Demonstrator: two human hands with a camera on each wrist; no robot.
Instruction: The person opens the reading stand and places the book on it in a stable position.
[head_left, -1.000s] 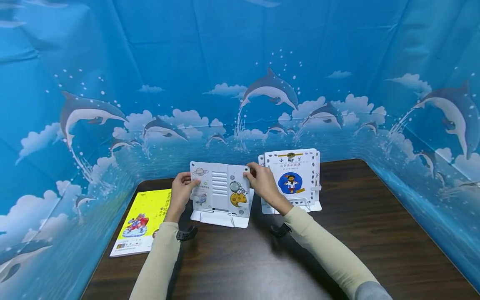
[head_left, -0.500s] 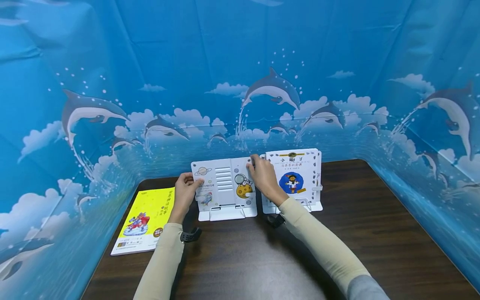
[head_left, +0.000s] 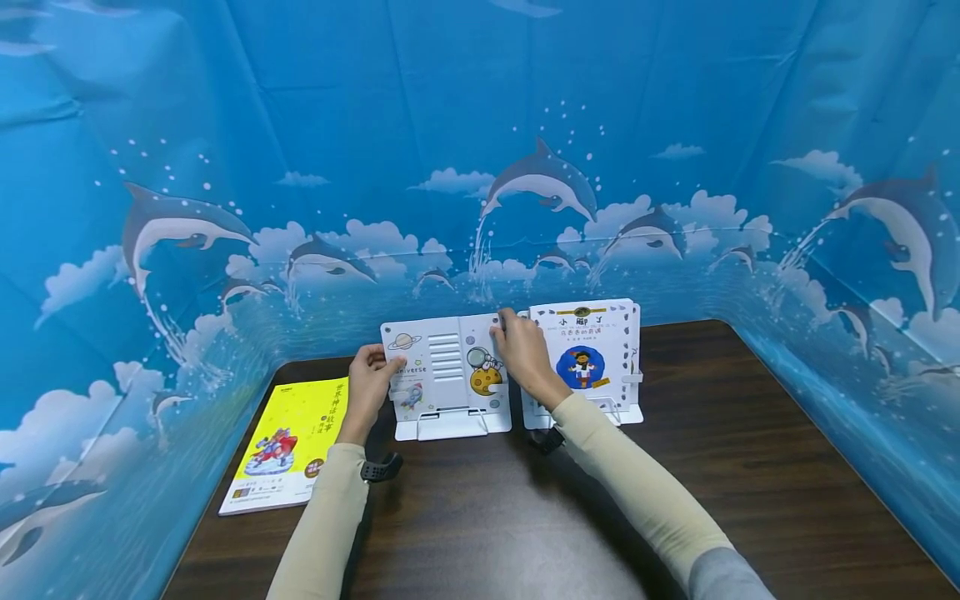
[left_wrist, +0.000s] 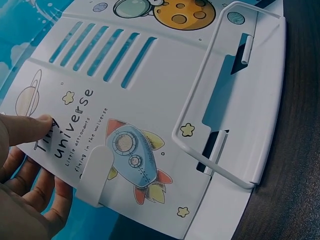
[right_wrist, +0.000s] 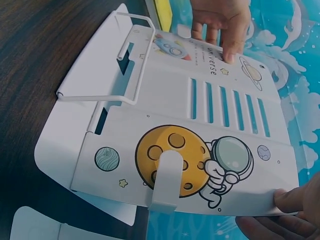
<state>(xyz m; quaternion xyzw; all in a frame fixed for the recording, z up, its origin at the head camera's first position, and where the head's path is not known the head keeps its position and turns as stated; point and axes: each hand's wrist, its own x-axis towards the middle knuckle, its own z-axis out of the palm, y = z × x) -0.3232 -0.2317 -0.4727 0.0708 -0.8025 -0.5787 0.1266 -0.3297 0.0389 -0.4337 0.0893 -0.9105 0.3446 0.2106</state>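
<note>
A white book stand [head_left: 447,392] printed with a planet, a rocket and an astronaut on a yellow moon stands upright near the table's back edge. My left hand [head_left: 369,385] grips its left side, thumb on the front [left_wrist: 37,131] and fingers behind. On the opposite side, my right hand [head_left: 525,350] pinches the upper right corner, its thumb in front in the right wrist view. The wire page holder [left_wrist: 200,95] sticks out at the stand's base. Close to my right hand, a second stand [head_left: 636,412] bears a white picture book [head_left: 581,354] with a blue circle.
A yellow book [head_left: 288,442] lies flat on the left side of the dark wooden table [head_left: 480,525]. Behind the table hangs a blue dolphin-patterned cloth [head_left: 450,125], which also runs along both sides.
Over the last second the book stand shifted slightly right and back, turning to stand squarer beside the second stand. Both hands moved with it; little differs in the last half second.
</note>
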